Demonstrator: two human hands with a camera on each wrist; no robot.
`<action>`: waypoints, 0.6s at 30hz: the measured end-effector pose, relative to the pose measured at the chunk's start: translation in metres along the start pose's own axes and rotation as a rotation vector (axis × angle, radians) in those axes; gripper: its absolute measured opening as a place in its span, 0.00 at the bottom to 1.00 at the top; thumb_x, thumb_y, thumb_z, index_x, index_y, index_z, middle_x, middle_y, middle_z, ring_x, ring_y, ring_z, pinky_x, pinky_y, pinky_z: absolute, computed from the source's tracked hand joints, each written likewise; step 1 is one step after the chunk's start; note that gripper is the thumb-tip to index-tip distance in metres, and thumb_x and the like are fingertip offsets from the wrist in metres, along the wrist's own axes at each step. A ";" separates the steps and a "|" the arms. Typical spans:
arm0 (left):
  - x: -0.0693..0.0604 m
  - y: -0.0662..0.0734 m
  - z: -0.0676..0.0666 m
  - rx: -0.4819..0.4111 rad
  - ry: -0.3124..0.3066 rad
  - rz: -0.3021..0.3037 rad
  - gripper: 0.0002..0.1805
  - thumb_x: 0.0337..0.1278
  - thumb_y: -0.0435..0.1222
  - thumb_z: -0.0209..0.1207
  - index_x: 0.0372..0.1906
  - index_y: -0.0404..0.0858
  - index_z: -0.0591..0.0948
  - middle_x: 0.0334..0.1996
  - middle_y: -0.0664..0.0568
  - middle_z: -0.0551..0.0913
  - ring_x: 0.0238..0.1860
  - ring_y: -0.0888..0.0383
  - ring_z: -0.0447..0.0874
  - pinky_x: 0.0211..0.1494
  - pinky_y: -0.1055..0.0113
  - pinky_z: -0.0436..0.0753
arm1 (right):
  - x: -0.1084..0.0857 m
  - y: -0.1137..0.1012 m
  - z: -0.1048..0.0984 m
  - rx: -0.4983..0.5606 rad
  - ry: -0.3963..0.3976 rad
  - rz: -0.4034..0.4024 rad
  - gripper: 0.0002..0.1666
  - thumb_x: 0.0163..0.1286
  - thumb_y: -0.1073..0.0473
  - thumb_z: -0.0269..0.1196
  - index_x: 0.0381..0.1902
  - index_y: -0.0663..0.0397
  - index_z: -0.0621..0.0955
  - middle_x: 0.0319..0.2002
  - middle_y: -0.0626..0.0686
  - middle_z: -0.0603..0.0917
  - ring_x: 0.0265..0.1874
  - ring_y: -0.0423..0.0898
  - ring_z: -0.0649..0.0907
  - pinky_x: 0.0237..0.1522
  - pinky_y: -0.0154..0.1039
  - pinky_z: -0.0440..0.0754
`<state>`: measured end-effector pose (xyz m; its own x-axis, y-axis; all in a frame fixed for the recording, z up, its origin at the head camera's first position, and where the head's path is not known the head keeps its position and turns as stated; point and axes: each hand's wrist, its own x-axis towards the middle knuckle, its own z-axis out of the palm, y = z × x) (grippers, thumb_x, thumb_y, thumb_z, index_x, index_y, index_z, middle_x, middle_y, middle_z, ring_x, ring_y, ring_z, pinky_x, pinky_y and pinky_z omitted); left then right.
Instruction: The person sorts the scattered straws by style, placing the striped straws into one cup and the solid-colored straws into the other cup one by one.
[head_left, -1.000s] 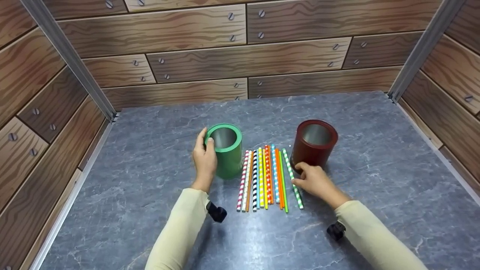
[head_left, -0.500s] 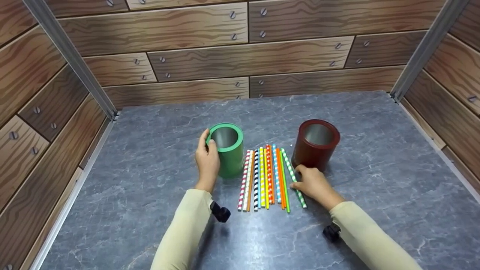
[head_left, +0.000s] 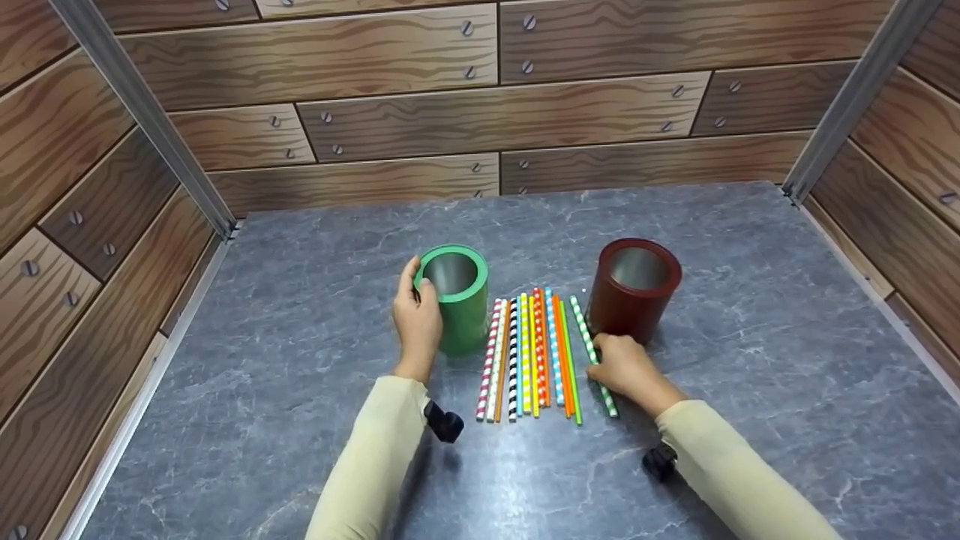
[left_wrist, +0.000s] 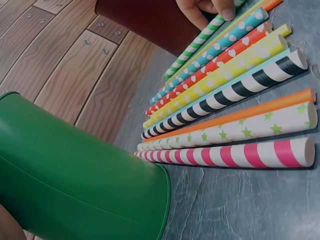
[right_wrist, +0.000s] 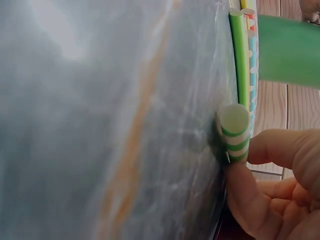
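A green-and-white striped paper straw [head_left: 582,330] lies at the right end of a row of straws. My right hand [head_left: 631,370] pinches it between thumb and finger, as the right wrist view shows at the straw's near end [right_wrist: 235,130]. Close behind that hand stands a dark red cylindrical cup [head_left: 634,300], upright. My left hand [head_left: 418,330] holds a green cylindrical cup [head_left: 463,322] by its left side, with the thumb near the rim. The cup's green wall [left_wrist: 85,175] fills the lower left of the left wrist view.
Several other straws lie side by side between the cups, among them a pink-striped straw [left_wrist: 240,154], a black-striped straw [left_wrist: 235,90] and a plain green straw [head_left: 571,367]. Wood-patterned walls [head_left: 375,60] enclose the grey marbled tabletop [head_left: 300,300] at the back and sides.
My right thumb and fingers have come together on the green-striped straw. Its far end has swung slightly right, away from the row. My left hand stays on the green cup.
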<state>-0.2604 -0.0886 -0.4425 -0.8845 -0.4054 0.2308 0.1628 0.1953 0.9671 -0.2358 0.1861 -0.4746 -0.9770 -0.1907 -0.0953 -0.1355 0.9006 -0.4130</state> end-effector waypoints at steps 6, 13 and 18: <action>0.001 -0.002 0.001 0.011 0.020 0.009 0.23 0.66 0.36 0.43 0.65 0.45 0.68 0.61 0.49 0.73 0.46 0.50 0.77 0.45 0.59 0.73 | 0.002 -0.002 0.000 0.010 -0.027 0.010 0.15 0.48 0.62 0.66 0.34 0.65 0.77 0.27 0.57 0.78 0.25 0.51 0.75 0.29 0.47 0.72; 0.000 -0.003 0.001 0.021 0.041 0.047 0.23 0.66 0.35 0.42 0.65 0.43 0.69 0.57 0.46 0.76 0.39 0.52 0.79 0.40 0.61 0.74 | 0.003 -0.006 -0.001 0.041 -0.013 0.017 0.13 0.47 0.63 0.63 0.31 0.64 0.76 0.24 0.56 0.77 0.24 0.51 0.73 0.28 0.45 0.71; -0.001 -0.003 0.001 0.034 0.037 0.041 0.23 0.66 0.35 0.42 0.65 0.44 0.69 0.42 0.43 0.83 0.14 0.60 0.55 0.24 0.65 0.63 | 0.005 -0.013 -0.002 0.103 -0.030 0.060 0.18 0.51 0.63 0.61 0.41 0.66 0.76 0.29 0.57 0.78 0.27 0.50 0.74 0.30 0.43 0.72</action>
<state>-0.2609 -0.0880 -0.4459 -0.8604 -0.4294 0.2745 0.1831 0.2421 0.9528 -0.2397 0.1741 -0.4678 -0.9774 -0.1501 -0.1489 -0.0574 0.8661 -0.4966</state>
